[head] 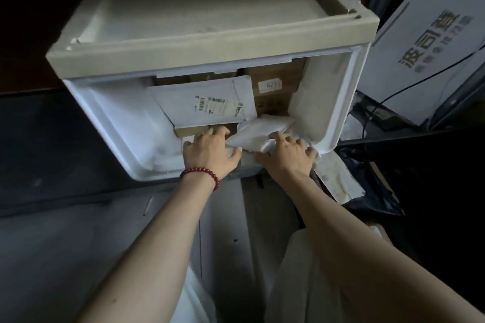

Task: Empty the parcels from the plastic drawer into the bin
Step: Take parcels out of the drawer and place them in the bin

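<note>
White printed carton leans at right, black cable crossing it.

We see a cream-topped cabinet over a translucent white plastic drawer. Inside lie a white parcel with black barcodes, brown cardboard boxes, and a crumpled white mailer. A dark red bead bracelet circles the left wrist. The white carton carries grey-green characters.

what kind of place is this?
Probably a parcel storage or sorting corner: a white plastic drawer packed with white label-bearing mailer bags and brown cardboard boxes, beside a large white printed carton.
</note>
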`<action>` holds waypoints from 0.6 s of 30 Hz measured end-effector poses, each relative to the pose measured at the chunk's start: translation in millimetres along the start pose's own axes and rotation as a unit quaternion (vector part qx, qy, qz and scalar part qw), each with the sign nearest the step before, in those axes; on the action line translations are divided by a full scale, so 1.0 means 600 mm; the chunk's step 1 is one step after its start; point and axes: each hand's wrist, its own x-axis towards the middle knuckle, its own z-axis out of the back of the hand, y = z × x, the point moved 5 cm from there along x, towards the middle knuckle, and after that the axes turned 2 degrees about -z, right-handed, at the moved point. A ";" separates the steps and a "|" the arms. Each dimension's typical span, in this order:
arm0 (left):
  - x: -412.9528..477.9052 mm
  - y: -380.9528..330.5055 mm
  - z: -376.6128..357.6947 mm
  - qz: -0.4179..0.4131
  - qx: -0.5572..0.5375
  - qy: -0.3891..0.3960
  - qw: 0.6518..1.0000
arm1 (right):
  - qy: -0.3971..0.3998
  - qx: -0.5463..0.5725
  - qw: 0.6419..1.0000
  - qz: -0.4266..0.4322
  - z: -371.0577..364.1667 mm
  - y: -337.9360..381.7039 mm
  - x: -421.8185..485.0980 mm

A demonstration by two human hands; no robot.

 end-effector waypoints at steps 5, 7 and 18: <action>0.047 -0.001 -0.069 -0.005 -0.050 0.080 0.995 | -0.013 0.000 1.000 -0.001 -0.026 0.014 0.028; 0.056 0.007 -0.086 0.004 -0.059 0.102 0.993 | -0.027 0.011 1.000 -0.003 -0.030 0.016 0.036; 0.083 0.006 -0.056 -0.124 -0.082 0.019 0.989 | -0.140 0.124 0.981 0.051 0.006 0.000 0.051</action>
